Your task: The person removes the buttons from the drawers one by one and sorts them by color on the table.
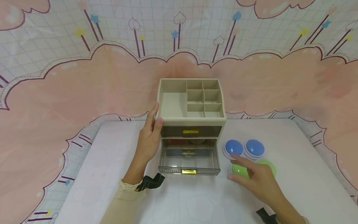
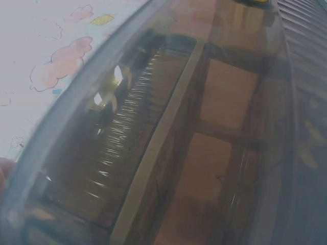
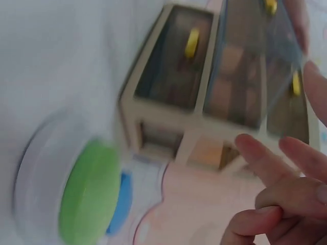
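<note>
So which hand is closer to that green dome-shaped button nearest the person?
The right hand: its fingers lie over the near green dome-shaped button. The left hand rests against the beige plastic drawer organiser, across the open drawer.

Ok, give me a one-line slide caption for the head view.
Left hand steadies the organizer, bottom drawer pulled open; right hand reaches over the green buttons beside two blue ones.

Left hand [image 1: 149, 138] upright, fingers straight, thumb forward — right hand [image 1: 258, 179] palm down, index finger extended, others loosely curled
</note>
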The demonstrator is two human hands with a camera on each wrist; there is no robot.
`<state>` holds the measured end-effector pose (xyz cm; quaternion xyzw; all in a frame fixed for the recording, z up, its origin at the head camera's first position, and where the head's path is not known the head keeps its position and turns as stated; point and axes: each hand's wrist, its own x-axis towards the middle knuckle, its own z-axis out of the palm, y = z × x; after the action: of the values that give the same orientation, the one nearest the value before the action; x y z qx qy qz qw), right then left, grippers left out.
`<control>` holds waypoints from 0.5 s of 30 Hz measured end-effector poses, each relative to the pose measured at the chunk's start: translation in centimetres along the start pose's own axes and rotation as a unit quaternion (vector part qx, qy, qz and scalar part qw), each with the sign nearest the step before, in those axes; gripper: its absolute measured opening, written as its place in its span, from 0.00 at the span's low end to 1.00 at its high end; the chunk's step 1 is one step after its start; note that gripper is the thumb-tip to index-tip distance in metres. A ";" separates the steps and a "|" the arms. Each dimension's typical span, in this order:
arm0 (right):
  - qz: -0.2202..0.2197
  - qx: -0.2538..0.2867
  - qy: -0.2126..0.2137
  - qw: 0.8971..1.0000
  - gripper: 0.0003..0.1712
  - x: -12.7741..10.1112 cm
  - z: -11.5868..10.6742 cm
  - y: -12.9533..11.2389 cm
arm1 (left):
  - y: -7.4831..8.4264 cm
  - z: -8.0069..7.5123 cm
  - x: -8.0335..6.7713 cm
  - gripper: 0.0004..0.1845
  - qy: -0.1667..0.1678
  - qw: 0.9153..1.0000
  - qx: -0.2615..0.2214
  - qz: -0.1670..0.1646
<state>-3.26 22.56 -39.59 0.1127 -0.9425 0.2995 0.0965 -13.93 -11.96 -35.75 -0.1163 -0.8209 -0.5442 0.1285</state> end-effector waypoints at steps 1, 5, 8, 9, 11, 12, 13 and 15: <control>-0.009 0.010 0.001 1.000 0.37 0.1 0.4 -0.4 | 0.0 0.0 0.0 0.27 0.000 1.000 0.000 0.000; -0.024 0.034 0.001 0.999 0.37 0.6 1.6 -1.6 | 0.0 0.0 0.0 0.28 0.000 1.000 -0.001 0.001; -0.041 0.042 0.009 0.998 0.34 1.1 2.4 -1.9 | 0.1 -0.1 0.0 0.28 -0.001 1.000 0.000 0.000; -0.050 0.044 0.014 0.998 0.33 1.2 2.6 -1.9 | 0.1 -0.1 0.0 0.28 -0.002 1.000 0.000 -0.001; -0.076 0.046 0.030 0.996 0.30 1.5 3.1 -2.0 | 0.1 -0.1 0.0 0.28 -0.003 1.000 0.000 -0.003; -0.088 0.045 0.038 0.994 0.29 1.6 3.2 -2.0 | 0.2 -0.1 0.0 0.28 -0.003 1.000 0.000 -0.004; -0.098 0.043 0.047 0.993 0.27 1.7 3.4 -2.0 | 0.2 -0.1 0.0 0.28 -0.004 1.000 -0.001 -0.005; -0.110 0.042 0.060 0.991 0.25 1.7 3.6 -2.0 | 0.2 -0.1 0.0 0.28 -0.004 1.000 -0.003 -0.006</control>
<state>-4.79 18.55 -40.93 0.2016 -0.9036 0.3322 0.1803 -13.82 -11.97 -35.51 -0.1140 -0.8207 -0.5465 0.1216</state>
